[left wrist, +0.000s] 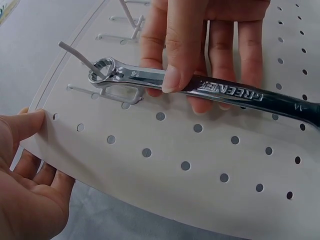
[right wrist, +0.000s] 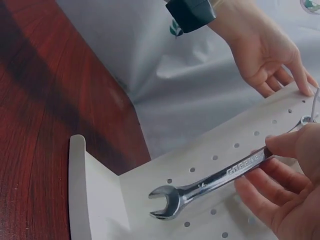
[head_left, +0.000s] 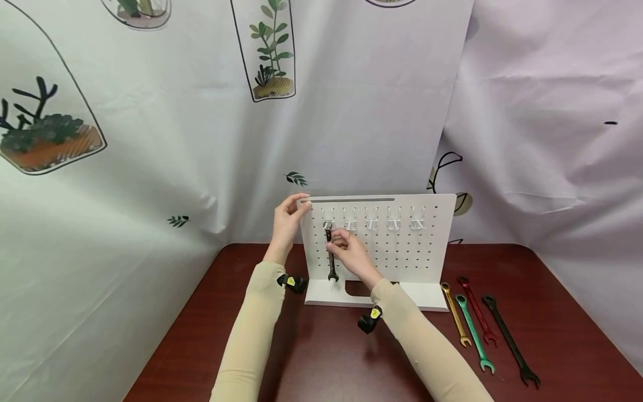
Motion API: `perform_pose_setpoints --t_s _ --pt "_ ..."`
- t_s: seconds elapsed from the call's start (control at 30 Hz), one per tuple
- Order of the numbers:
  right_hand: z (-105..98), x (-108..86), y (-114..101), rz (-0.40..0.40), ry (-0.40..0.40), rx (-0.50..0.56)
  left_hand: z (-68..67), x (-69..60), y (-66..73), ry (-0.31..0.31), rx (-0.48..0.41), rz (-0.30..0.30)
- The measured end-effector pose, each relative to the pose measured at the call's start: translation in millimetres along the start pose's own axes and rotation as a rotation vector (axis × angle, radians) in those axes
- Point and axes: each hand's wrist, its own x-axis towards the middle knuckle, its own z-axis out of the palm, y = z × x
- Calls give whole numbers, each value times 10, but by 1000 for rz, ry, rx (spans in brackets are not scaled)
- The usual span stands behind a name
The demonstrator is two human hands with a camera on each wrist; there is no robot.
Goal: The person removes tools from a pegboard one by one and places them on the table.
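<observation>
A silver combination wrench (head_left: 331,262) hangs upright against the left part of a white pegboard (head_left: 387,254). In the left wrist view, its ring end is around the tip of a white hook (left wrist: 80,56). My right hand (head_left: 353,255) pinches the wrench's shank between thumb and fingers, below the ring. The open jaw end (right wrist: 169,201) points down toward the board's base in the right wrist view. My left hand (head_left: 286,224) grips the pegboard's upper left corner, thumb on the front face and other fingers behind the edge.
More white hooks (head_left: 394,219) run in a row to the right along the board. A gold wrench (head_left: 456,315), a green wrench (head_left: 474,335), a red wrench (head_left: 477,310) and a black wrench (head_left: 509,340) lie on the dark red table (head_left: 331,357), right of the board. A printed curtain (head_left: 351,128) hangs behind.
</observation>
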Motion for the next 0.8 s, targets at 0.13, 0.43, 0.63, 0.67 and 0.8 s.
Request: perform_pose_setpoints --t_s 0.13,0.43,0.63,0.67,0.8 --pt "6 12 -25 -12 -3 -6 0 -7 26 9 1 -3" --pt "1 -27 -64 -17 0 6 -14 175 -330 8 -16 -5" --pt "-13 -64 -107 -51 -5 -9 -6 166 -345 23 -17 22" --pt "-14 -72 -112 -52 -8 -12 -5 164 -344 26 -18 25" --pt "-10 -123 -153 -60 -20 -13 -2 155 -338 34 -25 27"
